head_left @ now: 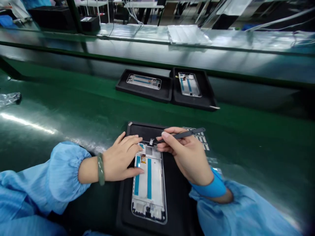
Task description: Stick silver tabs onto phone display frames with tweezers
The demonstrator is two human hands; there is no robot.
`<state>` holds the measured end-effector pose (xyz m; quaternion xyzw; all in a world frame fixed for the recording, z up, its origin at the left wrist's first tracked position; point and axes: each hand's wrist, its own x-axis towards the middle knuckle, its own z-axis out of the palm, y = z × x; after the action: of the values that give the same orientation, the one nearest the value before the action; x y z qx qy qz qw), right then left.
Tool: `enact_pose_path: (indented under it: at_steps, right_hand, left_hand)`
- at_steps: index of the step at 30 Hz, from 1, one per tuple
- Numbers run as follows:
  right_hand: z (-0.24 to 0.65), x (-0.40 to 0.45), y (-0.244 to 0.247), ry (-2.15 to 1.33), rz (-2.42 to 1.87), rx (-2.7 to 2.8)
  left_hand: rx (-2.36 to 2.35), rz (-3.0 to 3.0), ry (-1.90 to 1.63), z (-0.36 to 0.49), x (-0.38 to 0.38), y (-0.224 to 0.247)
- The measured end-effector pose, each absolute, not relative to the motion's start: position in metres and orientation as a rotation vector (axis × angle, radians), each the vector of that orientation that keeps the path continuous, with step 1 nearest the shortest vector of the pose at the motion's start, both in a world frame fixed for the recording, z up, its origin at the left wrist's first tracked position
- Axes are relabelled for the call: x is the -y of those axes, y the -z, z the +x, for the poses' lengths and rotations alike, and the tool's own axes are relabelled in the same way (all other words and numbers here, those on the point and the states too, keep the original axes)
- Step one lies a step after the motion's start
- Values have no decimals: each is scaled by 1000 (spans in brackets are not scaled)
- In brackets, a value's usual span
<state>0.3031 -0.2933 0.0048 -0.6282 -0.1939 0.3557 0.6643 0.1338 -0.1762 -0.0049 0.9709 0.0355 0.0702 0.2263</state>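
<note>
- cool, dimmish light
- hard white glare streak on bench (73, 105), left
- sheen along shelf (137, 47)
- far right edge dark
- phone (143, 182) fairly sharp
- right sleeve (248, 209) softening toward corner
- edges stretched, wide-angle

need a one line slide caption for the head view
Left hand rests on a phone frame in a black tray; right hand holds a slim dark tool.

Electronics workshop: phone frames (156, 180) in trays (176, 183)
</note>
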Motion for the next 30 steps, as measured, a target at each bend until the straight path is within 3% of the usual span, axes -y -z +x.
enact_pose_path:
  at_steps: [30]
  right_hand:
    - [292, 295, -10, -647, -1722, 714]
  left_hand:
    - [-110, 2653, -234, 132, 181, 0]
